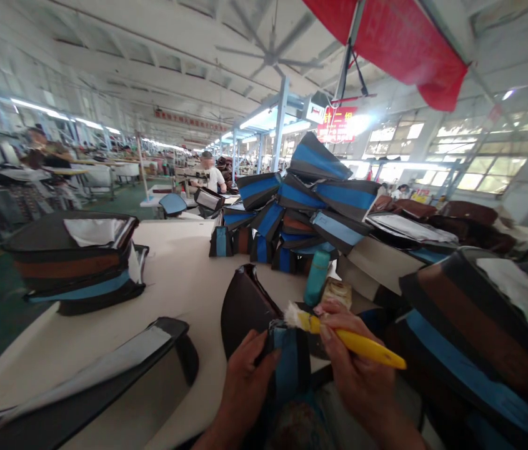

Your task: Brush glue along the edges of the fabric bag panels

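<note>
My right hand [357, 369] is closed round a brush with a yellow handle [371, 348]. The brush's pale bristles [293, 314] lie at the top edge of a dark bag piece with a blue stripe [285, 362]. My left hand [247, 375] pinches that piece near the same edge, thumb on the striped face. The piece has a dark brown panel [242, 306] behind the fingers; its lower part is partly hidden. Just beyond my right hand stand a teal bottle [317, 278] and a small, stained pale container [337, 292].
Many striped bag pieces [292, 206] are heaped at the back of the pale table [174, 262]. Stacked pieces [80, 259] stand at left, a long dark piece [95, 375] lies front left, and larger striped pieces [483, 337] crowd the right. A person [212, 175] sits farther back.
</note>
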Available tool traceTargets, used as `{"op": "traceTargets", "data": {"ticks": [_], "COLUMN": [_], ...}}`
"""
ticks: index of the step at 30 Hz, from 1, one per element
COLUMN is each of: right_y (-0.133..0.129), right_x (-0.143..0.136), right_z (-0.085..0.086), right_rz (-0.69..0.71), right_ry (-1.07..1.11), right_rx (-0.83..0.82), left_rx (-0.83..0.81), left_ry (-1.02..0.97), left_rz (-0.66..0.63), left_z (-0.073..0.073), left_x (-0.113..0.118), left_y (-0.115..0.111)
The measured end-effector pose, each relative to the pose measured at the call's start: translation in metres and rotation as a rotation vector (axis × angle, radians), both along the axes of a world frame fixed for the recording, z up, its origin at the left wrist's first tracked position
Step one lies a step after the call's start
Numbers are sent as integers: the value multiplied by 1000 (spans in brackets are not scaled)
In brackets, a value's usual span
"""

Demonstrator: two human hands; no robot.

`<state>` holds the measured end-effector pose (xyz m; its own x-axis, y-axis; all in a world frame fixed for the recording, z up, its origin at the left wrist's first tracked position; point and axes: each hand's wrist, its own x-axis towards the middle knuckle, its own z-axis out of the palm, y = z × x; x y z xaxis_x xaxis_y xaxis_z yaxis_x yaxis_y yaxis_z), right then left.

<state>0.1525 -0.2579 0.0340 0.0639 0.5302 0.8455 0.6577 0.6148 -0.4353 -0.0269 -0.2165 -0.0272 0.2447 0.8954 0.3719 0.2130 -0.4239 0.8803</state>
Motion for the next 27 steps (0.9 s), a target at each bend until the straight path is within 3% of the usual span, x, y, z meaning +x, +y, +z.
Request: {"op": "traceTargets", "data": {"ticks": [3, 6, 10, 13, 17, 20, 24, 27], "right_y": [-3, 1, 3, 3, 0, -2, 2, 4], "right_x": [-4, 0, 6, 7, 8, 5, 0, 7], "right_z": [1, -3, -6, -7, -7, -3, 2, 4], "right_rz": [80, 5, -65, -32, -96, -67, -32, -83], "right_ry": [-85, -86, 109, 28, -49, -44, -209, -152], "right_rx": [-11, 6, -44, -44, 25, 1, 80, 69], "left_rx": [-35, -59, -69, -78, -75, -39, 34, 219], "left_ry": [-6, 13, 19, 6, -14, -24, 24, 99], "left_rz": [-8, 9, 53, 26, 1, 35, 43, 107], "left_z": [5, 5, 1, 2, 5, 5, 4, 3], "left_x": [-2, -5, -10, -11, -11, -11, -12, -13], "left_y": [-2, -4, -2, -2, -3, -3, -2, 0]}}
